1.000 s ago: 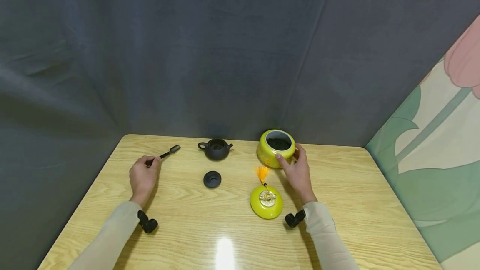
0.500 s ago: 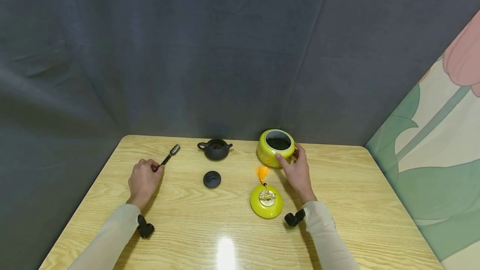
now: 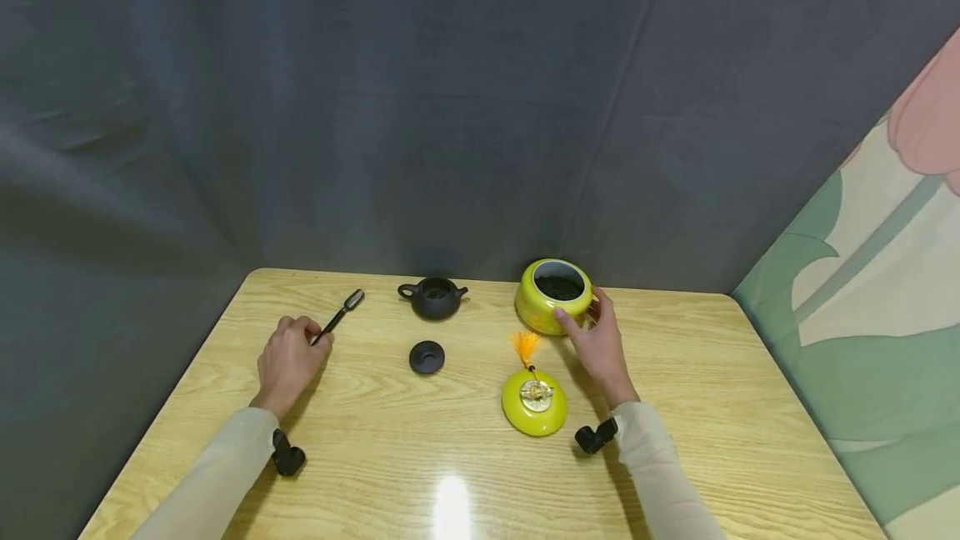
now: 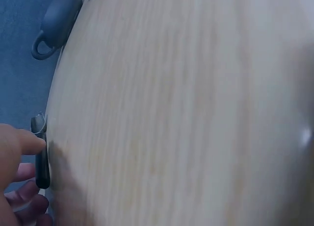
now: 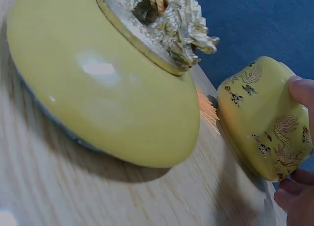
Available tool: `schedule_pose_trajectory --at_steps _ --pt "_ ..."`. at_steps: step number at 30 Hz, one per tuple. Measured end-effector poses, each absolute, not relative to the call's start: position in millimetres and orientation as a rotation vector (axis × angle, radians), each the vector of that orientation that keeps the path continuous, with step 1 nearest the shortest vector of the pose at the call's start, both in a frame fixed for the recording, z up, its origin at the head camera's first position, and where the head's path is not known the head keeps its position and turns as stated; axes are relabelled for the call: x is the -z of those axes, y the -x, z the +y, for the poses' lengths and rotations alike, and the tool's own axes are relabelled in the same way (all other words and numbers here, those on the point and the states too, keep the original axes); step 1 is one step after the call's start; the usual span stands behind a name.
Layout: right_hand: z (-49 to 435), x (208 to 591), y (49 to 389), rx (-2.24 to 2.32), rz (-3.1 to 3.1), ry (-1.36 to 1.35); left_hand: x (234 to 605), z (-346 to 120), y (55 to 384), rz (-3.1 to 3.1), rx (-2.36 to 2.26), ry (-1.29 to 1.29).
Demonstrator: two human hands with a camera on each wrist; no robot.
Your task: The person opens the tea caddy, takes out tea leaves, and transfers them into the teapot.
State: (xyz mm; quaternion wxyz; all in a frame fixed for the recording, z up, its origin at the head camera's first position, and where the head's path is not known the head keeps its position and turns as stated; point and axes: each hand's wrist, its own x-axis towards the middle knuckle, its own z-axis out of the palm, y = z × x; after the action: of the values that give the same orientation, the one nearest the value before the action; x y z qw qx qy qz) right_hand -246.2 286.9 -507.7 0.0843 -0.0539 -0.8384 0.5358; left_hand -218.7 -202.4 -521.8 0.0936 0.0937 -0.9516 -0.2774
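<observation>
A dark tea scoop point(image 3: 335, 322) lies on the table at the left. My left hand point(image 3: 287, 363) is around its handle end, thumb and fingers spread apart on either side. In the left wrist view the thumb point(image 4: 33, 141) overlaps the scoop's handle point(image 4: 42, 167), while the other fingers stay below it. At the back right, my right hand point(image 3: 596, 348) holds a yellow tea jar point(image 3: 536, 307), with the thumb on its front and fingers along its right side. Dark tea leaves point(image 3: 558, 287) show inside. The right wrist view shows dragon patterns on the jar point(image 5: 265, 123).
A small dark teapot point(image 3: 435, 300), uncovered, stands at the back middle. Its round lid point(image 3: 427, 357) lies in front of it. Before the jar rests its yellow lid point(image 3: 533, 416) with a gold knob and orange tassel point(image 3: 525, 346). A dark curtain point(image 3: 450, 107) hangs behind the table.
The left hand has turned the scoop to a steeper angle, drawn its handle end down, and loosened its fingers from it. The right hand stays on the jar.
</observation>
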Motion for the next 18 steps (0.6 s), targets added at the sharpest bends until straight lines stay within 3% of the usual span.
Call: schedule_pose_trajectory --at_steps 7,18 --pt "278 495 229 -1.515 -2.332 0.155 508 -197 210 -2.709 0.806 -0.138" --pt "204 455 225 -1.668 -2.201 -0.149 472 -144 201 -2.636 0.876 0.132"
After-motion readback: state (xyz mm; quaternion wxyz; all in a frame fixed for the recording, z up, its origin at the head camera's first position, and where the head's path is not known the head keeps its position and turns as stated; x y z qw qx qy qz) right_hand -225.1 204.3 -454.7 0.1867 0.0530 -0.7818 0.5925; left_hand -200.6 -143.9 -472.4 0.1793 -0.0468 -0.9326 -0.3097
